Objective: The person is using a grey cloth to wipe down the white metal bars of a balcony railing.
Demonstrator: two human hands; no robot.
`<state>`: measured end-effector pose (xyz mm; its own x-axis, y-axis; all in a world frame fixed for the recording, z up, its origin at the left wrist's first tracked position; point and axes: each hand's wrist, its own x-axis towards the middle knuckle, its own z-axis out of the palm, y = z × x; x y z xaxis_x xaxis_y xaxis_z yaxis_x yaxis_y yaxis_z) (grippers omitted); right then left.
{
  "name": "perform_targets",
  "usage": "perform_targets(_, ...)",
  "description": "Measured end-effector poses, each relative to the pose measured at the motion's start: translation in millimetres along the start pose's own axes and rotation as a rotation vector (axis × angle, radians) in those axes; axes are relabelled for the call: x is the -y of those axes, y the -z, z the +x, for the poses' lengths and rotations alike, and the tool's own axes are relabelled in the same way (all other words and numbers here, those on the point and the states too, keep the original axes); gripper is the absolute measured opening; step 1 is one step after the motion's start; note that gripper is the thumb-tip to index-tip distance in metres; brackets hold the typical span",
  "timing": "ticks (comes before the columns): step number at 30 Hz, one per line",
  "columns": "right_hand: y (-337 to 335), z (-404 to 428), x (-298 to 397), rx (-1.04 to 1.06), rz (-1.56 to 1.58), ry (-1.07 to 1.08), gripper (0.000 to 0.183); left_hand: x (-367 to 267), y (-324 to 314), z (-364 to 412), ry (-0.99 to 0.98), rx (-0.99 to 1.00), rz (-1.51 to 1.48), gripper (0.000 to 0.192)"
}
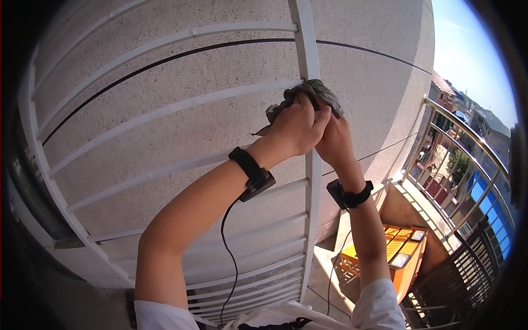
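Both hands meet around a crumpled grey-green cloth (324, 93) at an upright post of a white metal rack (307, 53). My left hand (295, 126) grips the cloth from the left, its thumb beside the other hand. Close against it, my right hand (335, 138) holds the cloth's right side, with its fingers partly hidden. The cloth touches the post where a horizontal bar (247, 91) joins it. A black strap with a small box and cable sits on each wrist.
Behind the rack stands a speckled beige wall (371, 95) with dark seams. A metal balcony railing (474, 140) runs along the right, with buildings beyond. An orange and yellow box-like object (406, 251) is at the lower right, near a dark slatted item (474, 264).
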<state>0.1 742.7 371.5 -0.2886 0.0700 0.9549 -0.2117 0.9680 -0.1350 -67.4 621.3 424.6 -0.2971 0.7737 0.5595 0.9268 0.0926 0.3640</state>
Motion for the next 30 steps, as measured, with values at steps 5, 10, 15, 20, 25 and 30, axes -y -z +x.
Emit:
perform_targets(5, 12.5, -33.0, 26.4, 0.039, -0.059, 0.008, 0.036, 19.2, 15.9, -41.6, -0.166, 0.256, 0.237, 0.049)
perform_targets(10, 43.9, -1.1, 23.7, -0.053, -0.123, 0.045, 0.033, -21.1, 49.8, -21.1, -0.328, 0.012, 0.112, 0.038)
perform_targets(15, 20.1, 93.4, 19.2, -0.175, -0.157, 0.105, 0.037, -9.2, 55.6, 48.6, -0.247, -0.381, 0.265, 0.044)
perform_targets(20, 19.5, 133.6, -24.0, -0.043, -0.215, 0.146, 0.039, -20.9, 51.6, 89.5, -0.298, -0.393, 0.059, 0.054)
perform_targets(25, -0.9, 68.0, -24.9, 0.055, -0.146, -0.105, 0.046, 7.7, -2.0, 68.4, -0.309, -0.408, 0.418, 0.064)
perform_targets(30, -4.6, -17.2, -41.1, 0.084, -0.414, 0.067, 0.039, -20.6, -15.8, 21.6, -0.328, -0.164, 0.651, 0.057)
